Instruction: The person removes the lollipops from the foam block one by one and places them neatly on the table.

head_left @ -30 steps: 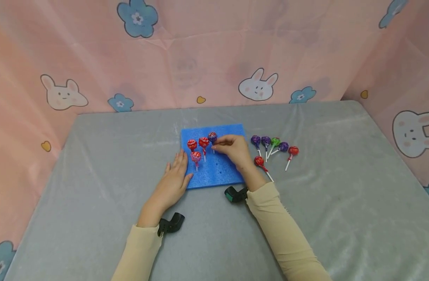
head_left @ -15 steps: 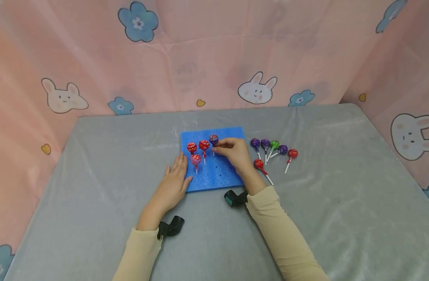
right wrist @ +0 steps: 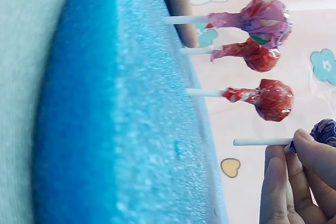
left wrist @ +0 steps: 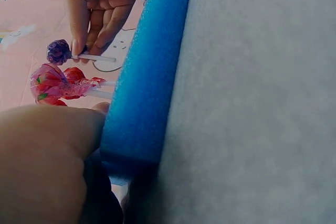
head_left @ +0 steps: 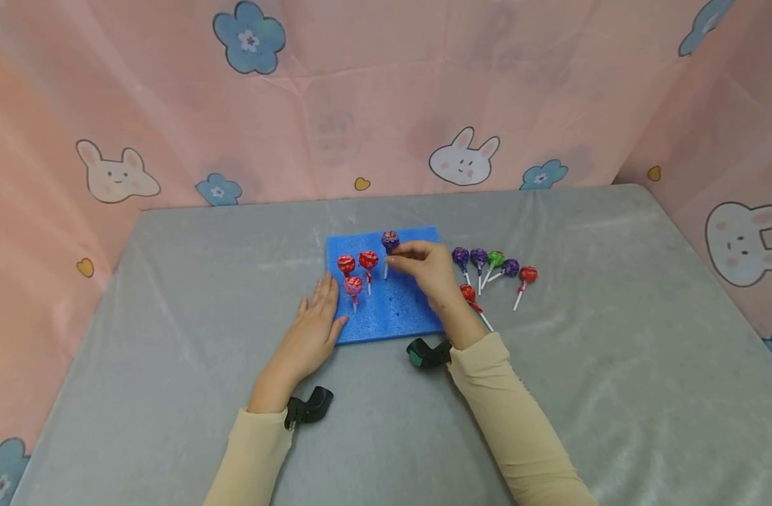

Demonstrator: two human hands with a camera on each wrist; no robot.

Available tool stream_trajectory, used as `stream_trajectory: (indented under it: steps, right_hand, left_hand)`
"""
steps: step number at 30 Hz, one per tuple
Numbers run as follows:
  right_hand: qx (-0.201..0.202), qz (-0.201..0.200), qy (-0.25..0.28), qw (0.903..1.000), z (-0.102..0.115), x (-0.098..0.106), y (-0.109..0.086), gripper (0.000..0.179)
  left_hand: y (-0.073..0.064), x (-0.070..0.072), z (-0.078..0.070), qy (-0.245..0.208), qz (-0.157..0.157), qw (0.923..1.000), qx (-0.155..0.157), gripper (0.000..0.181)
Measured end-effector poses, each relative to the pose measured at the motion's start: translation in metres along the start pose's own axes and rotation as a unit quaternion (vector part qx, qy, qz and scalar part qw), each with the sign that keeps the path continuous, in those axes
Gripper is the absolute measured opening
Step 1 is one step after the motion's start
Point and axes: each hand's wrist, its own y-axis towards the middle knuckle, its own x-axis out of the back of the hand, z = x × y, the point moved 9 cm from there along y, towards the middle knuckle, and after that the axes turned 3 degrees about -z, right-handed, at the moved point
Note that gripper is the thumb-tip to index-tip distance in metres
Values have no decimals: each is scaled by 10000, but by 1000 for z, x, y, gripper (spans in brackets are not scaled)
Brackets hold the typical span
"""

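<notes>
My right hand (head_left: 428,273) pinches a purple lollipop (head_left: 390,241) just below its wrapped candy, over the back of the blue foam board (head_left: 398,309). In the right wrist view its white stick (right wrist: 257,142) shows whole, with the lower end apart from the foam. My left hand (head_left: 306,330) rests with straight fingers along the left edge of the board. Beside those fingers, a pink lollipop (head_left: 353,285) and two red lollipops, one at the left (head_left: 345,264) and one further right (head_left: 369,260), stand upright with their sticks in the foam.
Right of the board on the grey tabletop (head_left: 613,393) lie several loose lollipops: purple ones (head_left: 460,256), a green one (head_left: 496,258) and red ones (head_left: 528,274). One red lollipop (head_left: 468,293) is partly behind my right wrist. A pink printed curtain (head_left: 360,105) hangs behind the table.
My right hand has lifted the purple lollipop up from the board and shifted slightly right, so more of its stick shows. The left hand keeps its place on the board's edge.
</notes>
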Motion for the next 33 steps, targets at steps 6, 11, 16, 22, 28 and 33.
stream_trajectory:
  steps: [6,11,16,22,28,33]
  right_hand:
    - [-59,1,-143,9999,5,5,0,19]
    - [-47,-8,-229,9997,8,10,0,19]
    - [-49,-8,-188,9998,10,11,-4,19]
    - [24,76,-69,9999,10,13,-15,18]
    - [110,90,78,9999,13,25,-22,19]
    - [363,27,31,9993,23,46,-22,21]
  left_hand:
    - [1,-1,0,30,76,10000,-6,61]
    - [3,-1,-1,17,88,10000,-10,62]
    - [1,0,-1,-9,62,10000,-11,62]
    - [-5,-2,2,-55,77,9999,35,62]
    - [-7,-2,3,-26,54,10000,52,62]
    - [-1,-1,0,-63,23,10000,27,62]
